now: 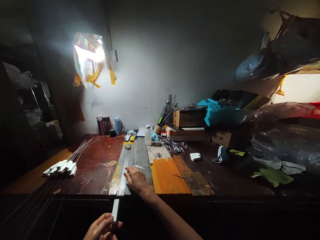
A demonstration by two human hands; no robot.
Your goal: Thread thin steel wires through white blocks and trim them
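My left hand, low in the view and below the table's front edge, has its fingers closed round a white block held upright. My right hand rests over the grey board, beside a long metal ruler; its fingers are bent, and their tips are too small to show whether they hold anything. At the table's left, several white blocks lie in a pile with long thin wires sticking out both ways. Two more white pieces lie to the right of the orange sheet.
A translucent bottle and a holder of rods stand at the back. Flasks line the wall. Cardboard boxes and plastic bags fill the right. A dark rod lies at right front. A bright lamp hangs upper left.
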